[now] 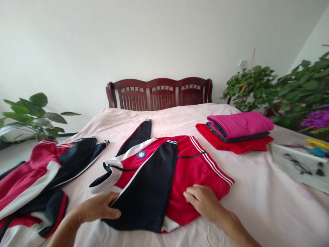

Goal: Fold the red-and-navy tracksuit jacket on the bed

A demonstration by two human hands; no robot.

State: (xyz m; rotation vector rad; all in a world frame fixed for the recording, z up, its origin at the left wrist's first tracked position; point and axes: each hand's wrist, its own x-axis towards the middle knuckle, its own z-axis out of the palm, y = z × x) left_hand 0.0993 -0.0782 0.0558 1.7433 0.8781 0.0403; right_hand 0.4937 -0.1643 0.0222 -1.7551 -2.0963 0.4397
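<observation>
A red, black and white jacket with a round blue badge lies on the bed, its collar to the left and its striped hem to the right. The near black sleeve is folded across its front; the far sleeve stretches away from me. My left hand is closed on the jacket's near shoulder edge, thumb on top and the other fingers partly hidden. Over the red lower body, my right hand has its fingers curled in, with no cloth visibly pinched between them.
A crumpled red, black and white garment lies at left. Folded clothes, pink on top, are stacked at right beside a white tray with glasses. Leafy plants stand at both sides; a wooden headboard is behind the bed.
</observation>
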